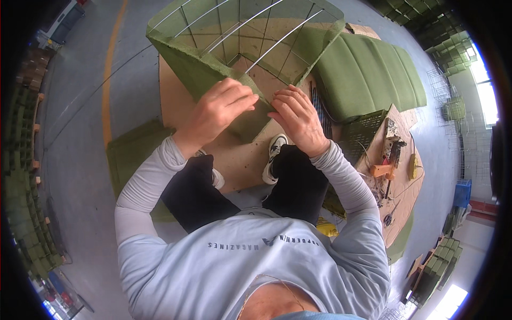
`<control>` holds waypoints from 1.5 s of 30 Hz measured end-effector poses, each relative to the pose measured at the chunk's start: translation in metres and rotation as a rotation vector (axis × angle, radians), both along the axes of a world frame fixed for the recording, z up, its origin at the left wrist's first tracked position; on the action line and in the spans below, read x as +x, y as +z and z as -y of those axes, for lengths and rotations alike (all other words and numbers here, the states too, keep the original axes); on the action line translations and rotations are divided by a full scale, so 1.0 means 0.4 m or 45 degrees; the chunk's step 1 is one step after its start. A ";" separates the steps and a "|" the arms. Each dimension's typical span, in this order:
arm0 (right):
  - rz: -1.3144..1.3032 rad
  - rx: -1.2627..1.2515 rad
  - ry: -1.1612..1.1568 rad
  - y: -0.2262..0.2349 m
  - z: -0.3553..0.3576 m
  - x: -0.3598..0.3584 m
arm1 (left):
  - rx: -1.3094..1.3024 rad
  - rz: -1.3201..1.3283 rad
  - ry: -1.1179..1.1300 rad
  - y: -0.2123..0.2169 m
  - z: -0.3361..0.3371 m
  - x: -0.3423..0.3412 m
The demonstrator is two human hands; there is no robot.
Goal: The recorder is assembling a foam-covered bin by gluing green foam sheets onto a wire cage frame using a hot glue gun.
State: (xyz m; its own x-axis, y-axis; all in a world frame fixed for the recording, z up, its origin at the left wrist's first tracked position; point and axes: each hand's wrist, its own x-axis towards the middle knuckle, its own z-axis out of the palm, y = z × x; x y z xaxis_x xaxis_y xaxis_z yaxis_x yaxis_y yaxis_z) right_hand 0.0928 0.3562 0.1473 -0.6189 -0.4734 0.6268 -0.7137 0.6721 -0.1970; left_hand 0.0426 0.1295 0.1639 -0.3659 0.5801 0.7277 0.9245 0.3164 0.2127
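In front of me stands a wire frame (261, 21) of thin metal rods, with green mesh fabric (184, 58) stretched round its sides. Its nearest corner points toward me, between my hands. My left hand (221, 109) is closed at the left edge of this fabric, thumb and fingers pinched together. On the other side of the corner, my right hand (297, 114) pinches the fabric edge, its fingers bent and close together. The two hands are a short gap apart. Whether a small fastener or thread is between the fingertips, I cannot tell.
Brown cardboard (234, 170) lies under the frame and my shoes. Stacked green padded panels (368, 74) sit at the right. Beside my right knee, a board (413, 176) carries an orange-handled tool (383, 170) and scissors (389, 219). A green panel (136, 154) lies at left.
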 end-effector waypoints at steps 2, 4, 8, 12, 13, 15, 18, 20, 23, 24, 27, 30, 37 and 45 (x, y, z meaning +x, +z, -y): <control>-0.003 -0.012 -0.004 0.004 0.005 -0.005 | -0.072 -0.011 -0.017 -0.002 -0.006 -0.014; 0.120 0.062 0.026 0.028 0.008 -0.008 | -0.153 0.001 -0.155 0.001 -0.014 -0.050; 0.363 0.191 0.064 0.056 0.000 -0.040 | -0.485 0.063 -0.464 0.040 -0.026 -0.133; 0.466 0.176 0.234 0.079 -0.010 -0.059 | -0.803 0.232 -0.634 0.072 -0.051 -0.180; 0.511 0.169 0.256 0.083 -0.011 -0.061 | -0.802 0.225 -0.633 0.068 -0.051 -0.180; 0.400 0.119 0.153 0.081 0.013 -0.047 | -0.775 0.267 -0.632 0.061 -0.046 -0.181; 0.316 0.087 0.034 0.061 0.042 -0.049 | -0.762 0.252 -0.594 0.067 -0.046 -0.179; 0.335 0.097 -0.005 0.027 0.051 -0.049 | -0.772 0.293 -0.589 0.075 -0.039 -0.184; 0.280 0.113 -0.043 0.019 0.046 -0.047 | -0.630 0.300 -0.579 0.078 -0.012 -0.181; 0.279 0.117 -0.039 0.028 0.040 -0.050 | -0.475 0.266 -0.574 0.077 -0.004 -0.179; 0.460 0.318 -0.028 0.068 0.045 -0.056 | -0.534 0.299 -0.545 0.046 0.007 -0.172; 0.394 0.420 -0.073 0.086 0.058 -0.065 | -0.552 0.313 -0.503 0.044 -0.002 -0.176; 0.489 0.090 -0.045 0.044 0.081 -0.079 | -0.648 0.211 -0.431 0.040 -0.008 -0.174; 0.492 0.142 -0.205 0.160 -0.016 -0.090 | -0.328 0.214 -0.294 0.067 0.026 -0.152</control>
